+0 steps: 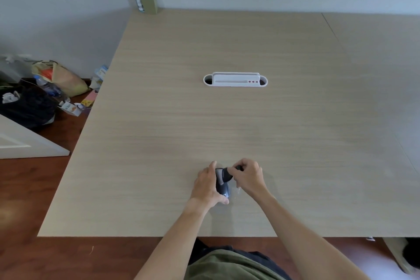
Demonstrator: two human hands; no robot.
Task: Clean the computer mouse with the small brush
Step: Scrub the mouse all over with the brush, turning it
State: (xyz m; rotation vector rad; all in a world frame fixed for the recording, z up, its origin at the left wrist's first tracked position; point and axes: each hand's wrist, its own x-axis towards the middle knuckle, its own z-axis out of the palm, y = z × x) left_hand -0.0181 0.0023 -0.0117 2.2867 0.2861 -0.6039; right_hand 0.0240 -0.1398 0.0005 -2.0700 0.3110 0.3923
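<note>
A dark computer mouse (222, 186) sits tilted on its side on the wooden table (227, 120), near the front edge. My left hand (208, 185) grips it from the left, thumb under its near end. My right hand (248, 176) pinches a small black brush (228, 174), whose bristle end lies against the mouse's far part. The brush handle's dark tip (239, 168) pokes out above my fingers. Much of the mouse is hidden behind both hands.
A white cable-port cover (235, 79) is set into the table's middle. A green pen holder (148, 0) stands at the far left corner. Bags, bottles and litter (45, 91) lie on the floor to the left.
</note>
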